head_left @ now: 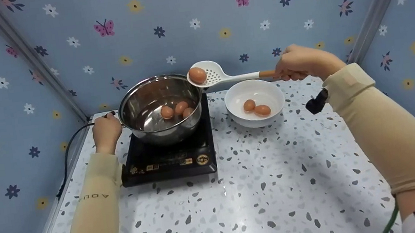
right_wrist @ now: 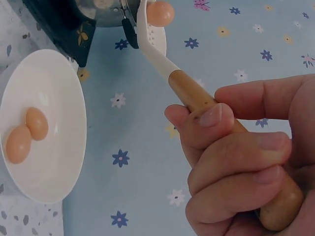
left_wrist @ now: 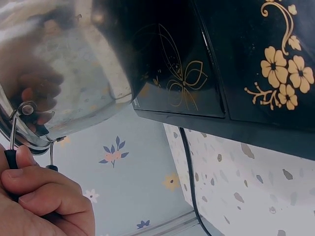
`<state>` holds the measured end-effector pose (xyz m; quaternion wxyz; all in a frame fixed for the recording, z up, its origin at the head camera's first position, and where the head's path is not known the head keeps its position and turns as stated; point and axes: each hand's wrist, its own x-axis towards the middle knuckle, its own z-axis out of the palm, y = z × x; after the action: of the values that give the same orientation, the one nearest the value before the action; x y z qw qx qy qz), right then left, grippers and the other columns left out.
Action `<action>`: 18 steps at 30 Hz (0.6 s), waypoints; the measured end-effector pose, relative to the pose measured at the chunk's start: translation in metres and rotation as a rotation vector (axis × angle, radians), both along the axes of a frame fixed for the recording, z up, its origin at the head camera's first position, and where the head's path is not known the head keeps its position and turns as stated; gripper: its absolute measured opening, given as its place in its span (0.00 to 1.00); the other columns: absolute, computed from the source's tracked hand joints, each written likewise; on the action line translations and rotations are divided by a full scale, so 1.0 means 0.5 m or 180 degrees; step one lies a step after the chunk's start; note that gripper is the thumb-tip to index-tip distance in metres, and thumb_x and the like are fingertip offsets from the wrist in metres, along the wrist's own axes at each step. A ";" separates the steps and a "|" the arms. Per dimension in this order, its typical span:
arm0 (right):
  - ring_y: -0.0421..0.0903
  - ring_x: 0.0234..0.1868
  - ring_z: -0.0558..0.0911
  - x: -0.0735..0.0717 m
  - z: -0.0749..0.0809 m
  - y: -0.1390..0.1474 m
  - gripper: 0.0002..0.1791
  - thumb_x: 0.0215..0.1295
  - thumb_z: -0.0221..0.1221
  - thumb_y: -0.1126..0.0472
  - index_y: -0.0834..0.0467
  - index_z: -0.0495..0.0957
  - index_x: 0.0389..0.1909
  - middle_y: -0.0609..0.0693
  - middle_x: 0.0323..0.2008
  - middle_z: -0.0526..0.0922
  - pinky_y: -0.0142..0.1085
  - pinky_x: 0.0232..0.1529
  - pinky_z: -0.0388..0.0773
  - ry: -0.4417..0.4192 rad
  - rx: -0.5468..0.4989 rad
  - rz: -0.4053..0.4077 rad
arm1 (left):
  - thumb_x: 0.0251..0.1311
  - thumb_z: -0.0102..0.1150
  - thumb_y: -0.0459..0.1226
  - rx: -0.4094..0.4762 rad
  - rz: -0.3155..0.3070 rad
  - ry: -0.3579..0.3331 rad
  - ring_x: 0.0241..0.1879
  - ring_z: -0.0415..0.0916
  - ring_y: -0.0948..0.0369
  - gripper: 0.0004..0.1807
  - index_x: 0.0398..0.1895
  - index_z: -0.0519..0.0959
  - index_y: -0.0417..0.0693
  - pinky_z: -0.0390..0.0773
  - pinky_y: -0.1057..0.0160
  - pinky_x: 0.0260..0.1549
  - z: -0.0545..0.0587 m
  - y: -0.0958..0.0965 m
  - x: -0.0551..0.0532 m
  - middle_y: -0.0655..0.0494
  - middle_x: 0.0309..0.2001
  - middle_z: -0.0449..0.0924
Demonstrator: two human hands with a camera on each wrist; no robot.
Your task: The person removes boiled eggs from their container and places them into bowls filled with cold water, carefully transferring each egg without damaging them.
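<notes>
My right hand (head_left: 298, 63) grips the wooden handle of a white slotted spoon (head_left: 215, 74); in the right wrist view the fingers curl round that handle (right_wrist: 189, 91). One brown egg (head_left: 197, 75) lies in the spoon's bowl, above the right rim of a steel pot (head_left: 164, 131). My left hand (head_left: 107, 130) holds the pot's left handle, and its curled fingers show in the left wrist view. Inside the pot several brown eggs (head_left: 167, 112) sit in what looks like water. A white bowl (head_left: 257, 122) to the right of the pot contains two brown eggs (head_left: 262, 110).
The pot stands on a black induction cooker (head_left: 171, 172). A black cable (head_left: 66, 157) runs along the left side. Patterned blue panels (head_left: 196, 23) enclose the speckled white table (head_left: 250, 206) at the back and both sides.
</notes>
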<state>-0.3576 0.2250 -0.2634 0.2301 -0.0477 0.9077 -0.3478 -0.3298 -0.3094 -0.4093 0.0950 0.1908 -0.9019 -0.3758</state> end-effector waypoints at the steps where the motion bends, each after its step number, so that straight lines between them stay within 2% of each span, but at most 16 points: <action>1: 0.38 0.17 0.65 0.000 0.000 0.006 0.18 0.79 0.54 0.58 0.67 0.84 0.54 0.44 0.21 0.76 0.33 0.21 0.64 -0.0008 0.0003 -0.0020 | 0.87 0.25 0.43 0.0000 -0.0002 0.0001 0.55 0.79 0.28 0.34 0.63 0.77 0.20 0.76 0.34 0.57 0.000 0.000 0.000 0.20 0.54 0.78; 4: 0.38 0.17 0.64 0.002 -0.003 0.023 0.17 0.79 0.54 0.58 0.67 0.83 0.52 0.45 0.21 0.76 0.33 0.21 0.64 -0.0019 0.0008 -0.0063 | 0.87 0.25 0.42 -0.0004 -0.0008 -0.0020 0.55 0.79 0.28 0.35 0.63 0.76 0.20 0.76 0.34 0.58 0.000 -0.001 -0.001 0.20 0.55 0.78; 11: 0.38 0.16 0.64 0.007 -0.013 0.065 0.16 0.80 0.56 0.57 0.65 0.84 0.48 0.44 0.21 0.76 0.33 0.21 0.64 0.0010 -0.0010 -0.0154 | 0.88 0.26 0.43 0.0012 0.0008 0.0034 0.46 0.78 0.34 0.33 0.54 0.79 0.23 0.76 0.38 0.51 -0.004 0.003 0.001 0.29 0.44 0.77; 15: 0.38 0.16 0.65 0.006 -0.023 0.088 0.13 0.78 0.59 0.57 0.63 0.86 0.46 0.44 0.21 0.78 0.34 0.21 0.65 0.0025 -0.0032 -0.0248 | 0.87 0.26 0.42 -0.0020 0.0018 0.0096 0.49 0.79 0.29 0.33 0.52 0.79 0.22 0.77 0.35 0.53 -0.004 0.002 0.002 0.22 0.47 0.79; 18: 0.38 0.16 0.66 0.009 -0.033 0.104 0.15 0.78 0.59 0.57 0.65 0.86 0.50 0.44 0.21 0.79 0.33 0.21 0.65 0.0019 -0.0100 -0.0304 | 0.87 0.25 0.42 0.0002 0.0029 0.0048 0.55 0.79 0.27 0.34 0.59 0.77 0.19 0.76 0.33 0.57 -0.002 0.003 0.001 0.18 0.54 0.79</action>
<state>-0.3533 0.2771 -0.2798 0.2097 -0.0090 0.9041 -0.3723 -0.3296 -0.3080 -0.4105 0.1035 0.1921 -0.9001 -0.3771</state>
